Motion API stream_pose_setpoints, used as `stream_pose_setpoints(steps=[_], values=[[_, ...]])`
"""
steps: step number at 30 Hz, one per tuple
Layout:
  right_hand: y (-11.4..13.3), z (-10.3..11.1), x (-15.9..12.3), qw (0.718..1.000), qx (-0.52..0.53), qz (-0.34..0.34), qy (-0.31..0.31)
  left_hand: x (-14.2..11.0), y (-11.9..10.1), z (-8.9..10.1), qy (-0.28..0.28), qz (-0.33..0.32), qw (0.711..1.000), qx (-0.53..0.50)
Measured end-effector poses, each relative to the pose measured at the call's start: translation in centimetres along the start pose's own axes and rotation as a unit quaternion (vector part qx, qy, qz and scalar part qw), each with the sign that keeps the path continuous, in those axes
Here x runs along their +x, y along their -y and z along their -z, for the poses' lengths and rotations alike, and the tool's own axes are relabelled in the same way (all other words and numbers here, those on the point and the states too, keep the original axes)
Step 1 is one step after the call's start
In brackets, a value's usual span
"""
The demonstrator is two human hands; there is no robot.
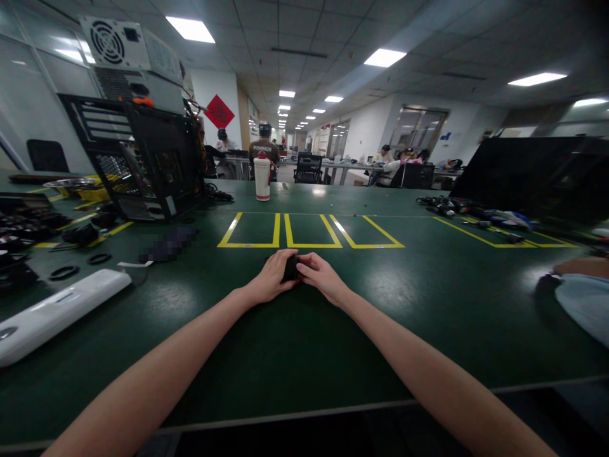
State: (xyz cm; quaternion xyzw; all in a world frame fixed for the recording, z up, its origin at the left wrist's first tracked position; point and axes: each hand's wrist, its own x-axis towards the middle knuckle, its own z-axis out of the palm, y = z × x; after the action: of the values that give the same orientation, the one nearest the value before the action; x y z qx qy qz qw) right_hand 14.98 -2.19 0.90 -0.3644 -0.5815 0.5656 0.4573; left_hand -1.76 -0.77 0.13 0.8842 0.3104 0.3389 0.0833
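Between my two hands, near the middle of the green table (228, 374), is a small black object (290, 269); its kind cannot be made out because my fingers cover much of it. My left hand (272, 278) is curled round its left side, fingers over the top and thumb in front. From the right, my right hand (322, 277) grips it with thumb and fingertips. Just beyond the hands, yellow tape (314, 245) marks three open-ended boxes on the tabletop.
At left stand a black computer case (143, 158) with a power supply (117, 43) on top, and a long white device (61, 311). A white cup (262, 179) stands at the back. Cables (442, 204) and a dark monitor (528, 181) are at right, near another person's sleeve (583, 304).
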Motion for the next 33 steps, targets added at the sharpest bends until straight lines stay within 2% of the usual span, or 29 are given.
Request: stream_pose_setpoints(steps=[6,13,26,33], values=[[-0.58,0.17,0.50,1.000,-0.002,0.009,-0.004,-0.03,0.15,-0.19,-0.006,-0.003,1.000,0.000],[-0.52,0.66,0.73,0.999,-0.004,0.009,0.040,-0.05,0.48,-0.37,-0.003,0.000,1.000,0.012],[-0.33,-0.08,0.43,0.999,-0.032,0.021,-0.008,-0.03,0.21,-0.13,-0.003,-0.003,1.000,0.007],[0.08,-0.03,0.27,0.999,-0.041,0.023,0.019,-0.14,0.16,-0.12,0.000,0.001,1.000,0.011]])
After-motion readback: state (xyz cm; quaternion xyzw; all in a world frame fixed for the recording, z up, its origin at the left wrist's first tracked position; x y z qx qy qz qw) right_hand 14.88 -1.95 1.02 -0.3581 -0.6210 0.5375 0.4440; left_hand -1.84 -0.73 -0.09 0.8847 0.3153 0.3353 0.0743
